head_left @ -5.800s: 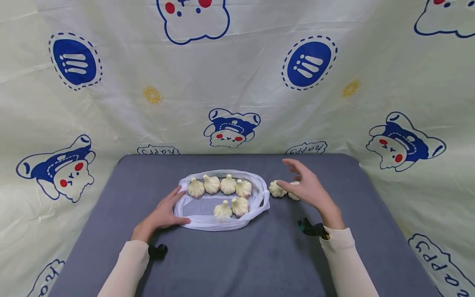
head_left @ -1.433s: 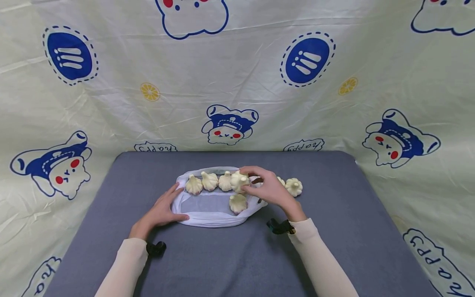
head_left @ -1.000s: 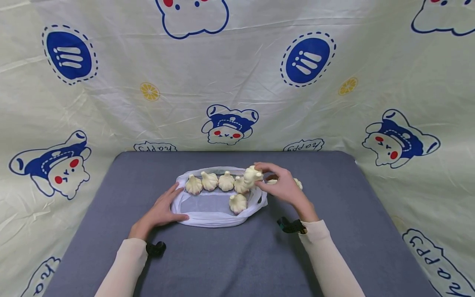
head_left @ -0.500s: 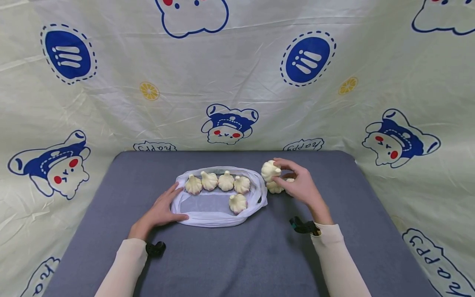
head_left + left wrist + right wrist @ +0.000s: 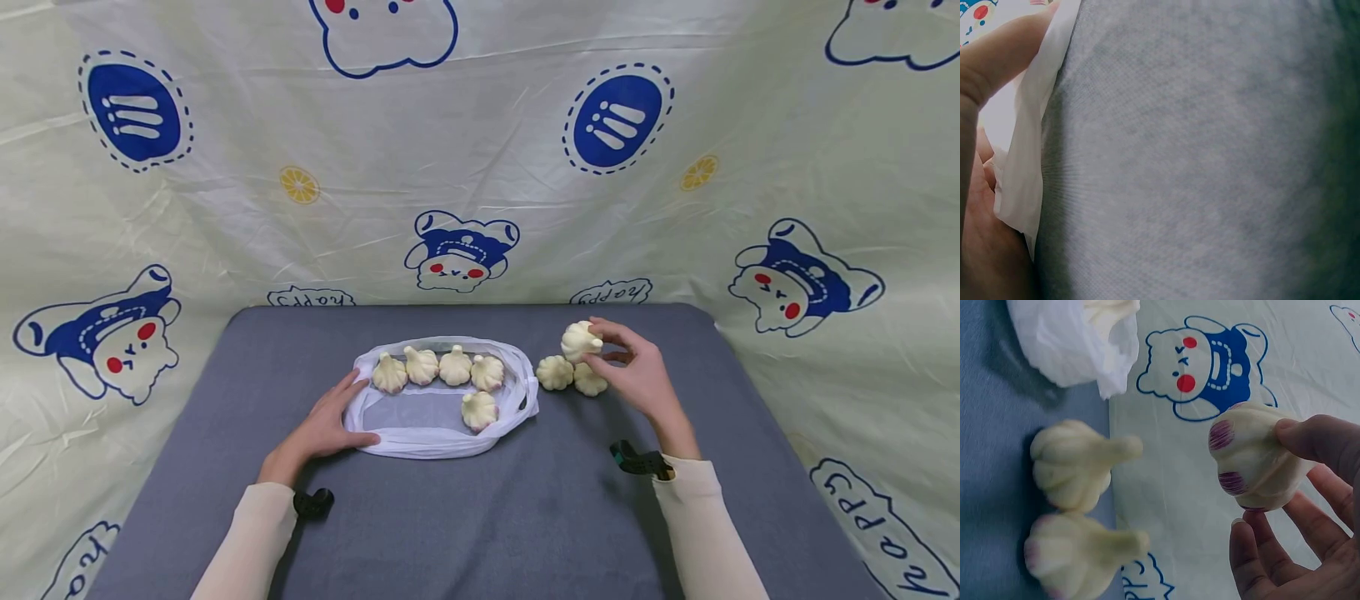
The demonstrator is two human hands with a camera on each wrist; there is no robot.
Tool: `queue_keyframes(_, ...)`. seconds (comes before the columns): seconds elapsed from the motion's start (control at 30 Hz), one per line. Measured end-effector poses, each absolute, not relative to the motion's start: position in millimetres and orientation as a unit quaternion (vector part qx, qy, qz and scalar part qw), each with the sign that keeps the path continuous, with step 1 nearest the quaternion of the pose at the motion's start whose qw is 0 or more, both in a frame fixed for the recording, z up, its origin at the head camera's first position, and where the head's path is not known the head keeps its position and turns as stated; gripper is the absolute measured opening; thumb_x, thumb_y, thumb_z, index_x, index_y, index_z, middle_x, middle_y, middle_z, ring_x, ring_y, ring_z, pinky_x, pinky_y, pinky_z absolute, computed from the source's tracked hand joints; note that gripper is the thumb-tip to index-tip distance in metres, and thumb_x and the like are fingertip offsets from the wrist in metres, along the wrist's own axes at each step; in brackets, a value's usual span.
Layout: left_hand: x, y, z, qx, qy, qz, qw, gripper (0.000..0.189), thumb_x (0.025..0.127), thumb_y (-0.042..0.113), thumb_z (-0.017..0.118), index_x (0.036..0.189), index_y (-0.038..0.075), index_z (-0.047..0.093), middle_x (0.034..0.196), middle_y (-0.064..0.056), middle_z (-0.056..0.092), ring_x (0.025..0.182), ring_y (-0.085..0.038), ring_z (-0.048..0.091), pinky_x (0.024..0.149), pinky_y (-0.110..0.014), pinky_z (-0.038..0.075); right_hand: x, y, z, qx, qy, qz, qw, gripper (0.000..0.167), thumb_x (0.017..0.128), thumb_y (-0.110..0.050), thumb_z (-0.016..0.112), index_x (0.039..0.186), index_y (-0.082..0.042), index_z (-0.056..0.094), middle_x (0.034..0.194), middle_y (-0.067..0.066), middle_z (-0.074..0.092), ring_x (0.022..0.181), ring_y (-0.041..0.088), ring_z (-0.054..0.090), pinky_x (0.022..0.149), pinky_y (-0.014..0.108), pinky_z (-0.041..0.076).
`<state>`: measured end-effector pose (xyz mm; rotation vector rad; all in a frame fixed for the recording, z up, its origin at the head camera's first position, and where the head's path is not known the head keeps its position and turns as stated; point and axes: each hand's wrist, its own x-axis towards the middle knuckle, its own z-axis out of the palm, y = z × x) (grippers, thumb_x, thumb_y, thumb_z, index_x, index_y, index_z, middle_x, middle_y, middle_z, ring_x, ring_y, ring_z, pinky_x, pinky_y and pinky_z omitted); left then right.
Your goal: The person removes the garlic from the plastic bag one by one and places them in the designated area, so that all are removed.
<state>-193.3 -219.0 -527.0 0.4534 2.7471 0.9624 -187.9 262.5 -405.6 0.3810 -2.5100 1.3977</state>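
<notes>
Pinching a garlic bulb between thumb and fingers, the right hand holds it aloft near two loose bulbs on the gray worktop. The left hand, spread wide, rests against the edge of a white bag. The work appears partway through: five bulbs sit inside the bag; three, counting the held one, are outside.

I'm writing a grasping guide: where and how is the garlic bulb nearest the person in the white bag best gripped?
Probably by the sides of its round body, from above and the left: the garlic bulb has room on its left, while the white bag lies close on its right.
</notes>
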Motion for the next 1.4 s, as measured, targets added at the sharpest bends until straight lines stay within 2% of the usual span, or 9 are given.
queue_keyframes(0.17,-193.2,-218.9,-526.4,0.152,0.929,0.322,0.097,0.105,0.079,0.047,0.085,0.160,0.006,0.033,0.171,-0.021,0.015,0.153,-0.053,0.017,0.119,-0.074,0.016,-181.2,271.0,-402.0,0.126,-0.861,0.474,0.135,0.043,0.093,-0.003,0.074,0.134,0.005,0.062,0.148,0.028,0.054,0.111,-0.010,0.054,0.083,0.014,0.051)
queue_keyframes(0.43,-193.5,-219.1,-527.6,0.151,0.928,0.324,0.099,0.105,0.079,0.047,0.084,0.161,0.006,0.032,0.172,-0.020,0.014,0.153,-0.054,0.016,0.119,-0.074,0.015,-178.4,285.7,-404.5,0.101,-0.861,0.472,0.161,0.040,0.092,0.000,0.074,0.130,0.008,0.064,0.146,0.030,0.055,0.110,-0.012,0.055,0.080,0.014,0.050)
queue_keyframes(0.7,-192.5,-218.8,-527.0,0.145,0.928,0.328,0.105,0.105,0.079,0.048,0.084,0.161,0.006,0.032,0.172,-0.020,0.013,0.154,-0.054,0.015,0.119,-0.074,0.015,-192.8,310.9,-436.0,0.069,-0.865,0.466,0.173,0.041,0.092,-0.006,0.076,0.131,0.001,0.065,0.148,0.024,0.056,0.108,-0.014,0.053,0.077,0.008,0.048)
queue_keyframes(1.0,-193.0,-218.5,-528.1,0.144,0.929,0.325,0.104,0.105,0.080,0.049,0.084,0.161,0.007,0.032,0.172,-0.019,0.013,0.154,-0.053,0.015,0.119,-0.074,0.015,-199.3,332.5,-464.6,0.036,-0.882,0.442,0.162,0.040,0.094,-0.016,0.076,0.131,-0.002,0.066,0.148,0.020,0.057,0.107,-0.017,0.050,0.079,0.009,0.049)
queue_keyframes(1.1,-191.9,-218.7,-529.0,0.146,0.929,0.326,0.102,0.104,0.079,0.048,0.084,0.160,0.006,0.033,0.172,-0.020,0.014,0.154,-0.054,0.016,0.120,-0.074,0.016,-199.8,338.5,-473.5,0.024,-0.892,0.426,0.149,0.041,0.096,-0.019,0.075,0.133,-0.004,0.065,0.150,0.018,0.056,0.113,-0.005,0.056,0.079,0.007,0.048)
queue_keyframes(1.23,-190.3,-219.3,-529.0,0.144,0.928,0.327,0.104,0.104,0.079,0.047,0.084,0.160,0.006,0.034,0.171,-0.021,0.015,0.153,-0.054,0.017,0.119,-0.073,0.017,-200.9,343.9,-483.1,0.016,-0.903,0.410,0.130,0.042,0.097,-0.019,0.073,0.135,-0.004,0.063,0.152,0.019,0.054,0.124,0.029,0.061,0.079,0.002,0.044)
queue_keyframes(1.3,-190.6,-219.2,-528.5,0.144,0.929,0.325,0.102,0.104,0.079,0.047,0.084,0.160,0.006,0.034,0.171,-0.021,0.015,0.153,-0.054,0.017,0.119,-0.074,0.017,-201.7,345.4,-486.3,0.014,-0.905,0.407,0.123,0.042,0.098,-0.017,0.072,0.136,-0.003,0.062,0.152,0.020,0.053,0.127,0.040,0.059,0.079,0.002,0.043)
queue_keyframes(1.4,-192.3,-218.1,-527.1,0.147,0.930,0.322,0.097,0.104,0.079,0.047,0.084,0.160,0.006,0.034,0.171,-0.020,0.015,0.153,-0.053,0.018,0.119,-0.074,0.018,-203.7,347.3,-489.5,0.010,-0.908,0.403,0.118,0.042,0.097,-0.012,0.072,0.136,-0.002,0.062,0.152,0.022,0.053,0.129,0.045,0.058,0.084,0.015,0.052)
